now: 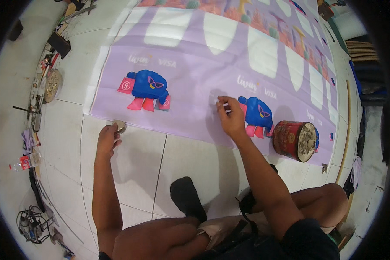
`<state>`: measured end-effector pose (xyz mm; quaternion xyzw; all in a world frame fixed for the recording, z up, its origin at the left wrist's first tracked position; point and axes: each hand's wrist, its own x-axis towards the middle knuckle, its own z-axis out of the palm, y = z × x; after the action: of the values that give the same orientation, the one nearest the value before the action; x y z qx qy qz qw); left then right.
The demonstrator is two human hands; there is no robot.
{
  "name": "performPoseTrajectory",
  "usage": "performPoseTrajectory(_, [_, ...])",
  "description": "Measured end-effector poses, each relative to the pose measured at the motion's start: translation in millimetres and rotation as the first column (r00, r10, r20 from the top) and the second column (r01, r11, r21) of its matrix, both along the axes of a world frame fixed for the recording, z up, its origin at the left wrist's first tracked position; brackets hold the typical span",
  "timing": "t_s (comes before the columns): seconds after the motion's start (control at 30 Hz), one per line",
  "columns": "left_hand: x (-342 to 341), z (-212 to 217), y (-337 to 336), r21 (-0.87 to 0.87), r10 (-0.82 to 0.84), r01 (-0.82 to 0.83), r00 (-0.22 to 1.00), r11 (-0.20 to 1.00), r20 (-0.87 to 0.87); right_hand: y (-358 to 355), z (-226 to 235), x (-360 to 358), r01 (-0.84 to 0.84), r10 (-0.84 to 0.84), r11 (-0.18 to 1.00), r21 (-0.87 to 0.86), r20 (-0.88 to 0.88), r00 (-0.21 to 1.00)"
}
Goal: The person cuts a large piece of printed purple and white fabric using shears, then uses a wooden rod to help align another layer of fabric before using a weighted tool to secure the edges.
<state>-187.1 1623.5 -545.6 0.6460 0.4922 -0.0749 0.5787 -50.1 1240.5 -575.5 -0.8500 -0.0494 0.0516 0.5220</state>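
Slippage worries me: my left hand (108,139) curls around a small round metal piece (120,126) at the purple banner (195,73)'s lower edge, while my right hand (230,118) pinches the fabric mid-frame; an uneven tug could wrinkle it.

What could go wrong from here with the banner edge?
1. The left hand holds a small round metal piece at the banner hem; it looks set at the very edge, so it might miss the fabric.
2. The right hand presses the sheet alone; it could slide or wrinkle on the smooth tiles.
3. The red tin lies on its side and may roll.
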Motion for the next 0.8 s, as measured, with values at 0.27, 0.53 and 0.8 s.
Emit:
performPoseTrajectory(0.27, [-30.0, -16.7, 17.4, 0.001, 0.085, -0.086, 0.988, 0.996, 0.127, 3.7, 2.7, -21.9, -0.141, 0.140, 0.990, -0.025, -0.045, 0.989])
performPoseTrajectory(0.53, [-120.4, 6.6, 50.8, 0.113, 0.037, -0.017, 0.984, 0.993, -0.177, -6.5, 5.7, -41.9, -0.413, 0.543, 0.807, -0.421, 0.256, 0.800])
performPoseTrajectory(0.8, [-138.6, -27.1, 66.2, 0.543, 0.067, 0.136, 0.939, 0.829, -0.338, 2.8, -2.9, -67.6, -0.458, 0.646, 0.701, -0.546, 0.216, 0.732])
